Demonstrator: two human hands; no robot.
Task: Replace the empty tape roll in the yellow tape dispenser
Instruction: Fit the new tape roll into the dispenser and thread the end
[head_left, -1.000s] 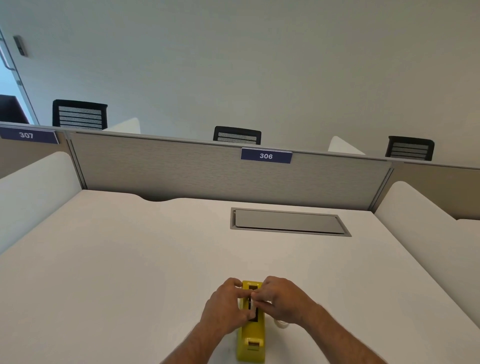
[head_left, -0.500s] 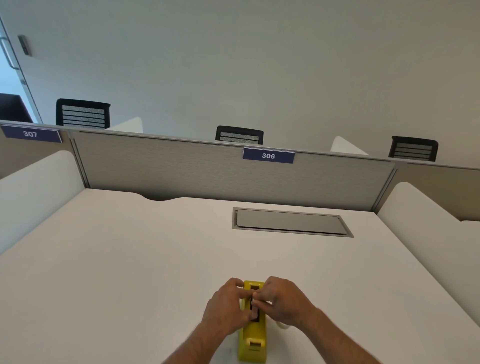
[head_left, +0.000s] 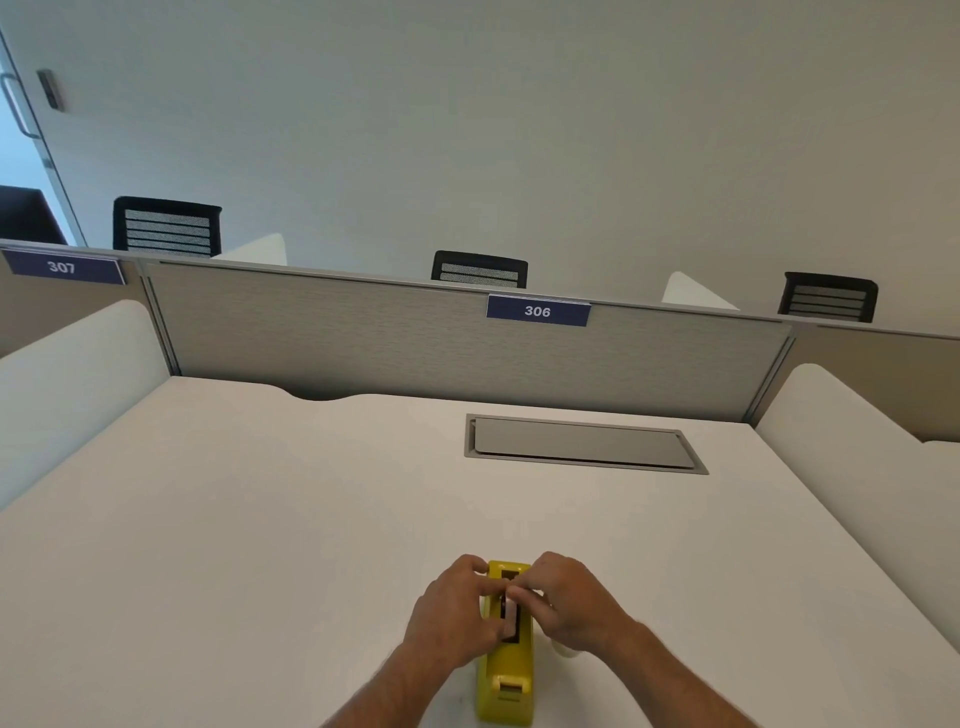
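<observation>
At the lower centre of the frame the yellow tape dispenser (head_left: 506, 675) stands on the white desk (head_left: 260, 519), its cutter end toward the bottom edge, and both hands meet over its open slot. Compared with a second ago very little has moved: the left hand (head_left: 452, 616) and right hand (head_left: 566, 603) sit in nearly the same spot, the fingertips merely pressed a little closer together over the slot. Both sets of fingers are curled and pinching a pale, narrow piece there, which looks like the tape roll (head_left: 510, 618) or its core seen edge-on; whether it is the spent one or a new one cannot be told. A whitish object (head_left: 563, 649) peeks out beside the dispenser under the right wrist. The small change suggests the roll is being worked in the cradle, with the swap unfinished.
</observation>
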